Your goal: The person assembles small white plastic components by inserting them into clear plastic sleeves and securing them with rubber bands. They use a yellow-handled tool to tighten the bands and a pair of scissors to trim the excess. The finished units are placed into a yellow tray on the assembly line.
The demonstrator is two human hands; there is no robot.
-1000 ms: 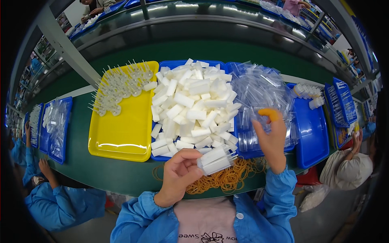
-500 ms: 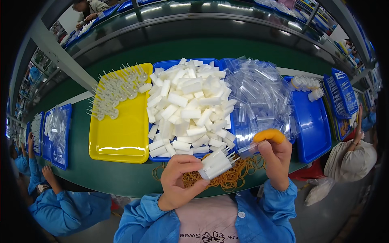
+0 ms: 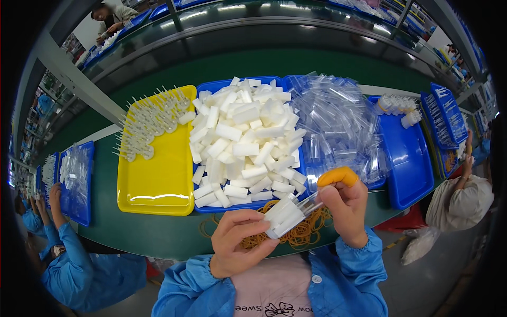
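Note:
My left hand is closed round a bundle of white blocks with clear plastic about them. Thin pale rods stick out of the bundle's upper right end. Beside that end, my right hand, an orange finger cot on its index finger, pinches with finger and thumb. Whatever sits in that pinch is too small to make out. Tan rubber bands lie in a heap behind and under the bundle. Just beyond are a pile of white foam blocks and a pile of clear plastic sleeves.
On the left, a yellow tray holds several white pieces with thin stems. A blue tray at right holds white bundles. Co-workers in blue sleeves sit at left; another person is at right.
My right hand has moved left, up to the rods at the bundle's end. The left hand has shifted slightly right with the bundle still in it.

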